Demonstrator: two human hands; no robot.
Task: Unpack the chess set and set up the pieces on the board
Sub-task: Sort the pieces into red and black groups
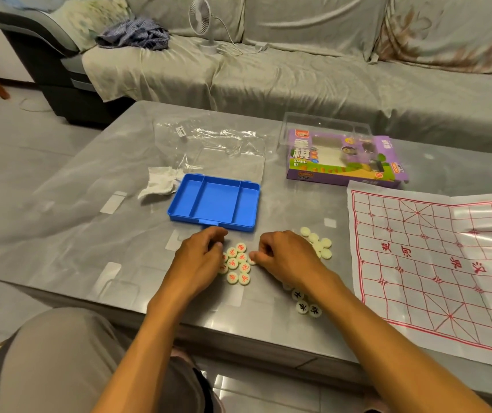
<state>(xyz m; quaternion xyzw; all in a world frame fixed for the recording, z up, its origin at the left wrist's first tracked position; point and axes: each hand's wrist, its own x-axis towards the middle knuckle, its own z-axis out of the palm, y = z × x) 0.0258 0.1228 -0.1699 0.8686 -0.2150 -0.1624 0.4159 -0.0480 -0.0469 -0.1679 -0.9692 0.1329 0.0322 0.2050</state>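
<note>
- Head view, surface: grey glossy table (89, 222) is bearing every item of the set, and a covered sofa (298, 70) is standing behind it with a small white fan (201, 22) and a bundled blue cloth (137, 34) on the seat.
- Blue tray (214, 201) is lying open and empty near the table's middle, its clear lid (233, 162) behind it; crumpled tissue (159, 183) is touching its left side.
- Purple box (343, 159) is sitting beyond the paper board (435, 263), which is lying unfolded at right with no pieces on it.
- Left hand (201, 254) and right hand (286, 257), fingers curled narrow, are flanking the red-marked pieces (237, 265); whether either is pinching one cannot be told.
- Blank-faced pieces (319, 242) and black-marked pieces (306, 304) are lying beside the right hand and forearm.
</note>
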